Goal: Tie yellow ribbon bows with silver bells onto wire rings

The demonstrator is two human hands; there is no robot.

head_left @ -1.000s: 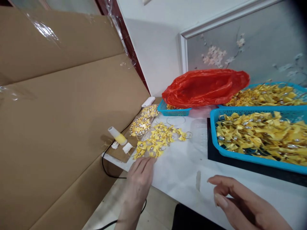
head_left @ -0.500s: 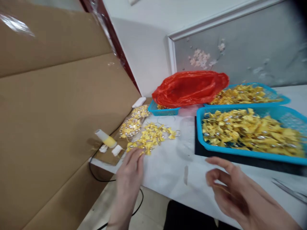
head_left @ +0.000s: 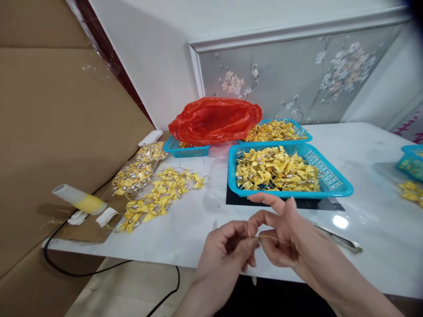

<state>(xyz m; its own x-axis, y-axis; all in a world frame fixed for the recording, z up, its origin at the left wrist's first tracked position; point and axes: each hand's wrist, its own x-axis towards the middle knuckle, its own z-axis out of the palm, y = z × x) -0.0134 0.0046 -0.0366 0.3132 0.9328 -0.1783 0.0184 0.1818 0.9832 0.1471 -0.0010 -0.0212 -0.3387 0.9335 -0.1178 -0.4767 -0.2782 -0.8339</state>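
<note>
My left hand (head_left: 226, 253) is closed in a pinch above the table's front edge, its fingertips meeting those of my right hand (head_left: 287, 240). A thin yellow thread (head_left: 272, 238) runs from the left fingertips across to the curled fingers of the right hand. On that right hand the index finger and thumb point upward while the other fingers are bent in around the thread. Whether anything more is pinched between the left fingers is hidden. Just beyond the hands stands a blue basket (head_left: 333, 174) of yellow ribbon pieces with silvery beads (head_left: 274, 171).
Strung yellow pieces (head_left: 161, 193) lie left on the white table (head_left: 191, 237), beside bagged ones (head_left: 134, 176). Metal tweezers or scissors (head_left: 343, 242) lie by my right wrist. Behind are a red plastic bag (head_left: 214, 121) and another blue basket (head_left: 306, 132). A cardboard wall (head_left: 49, 110) bounds the left.
My left hand has left the strung yellow pieces and come right to meet my right hand at the thread. The view has swung to the right.
</note>
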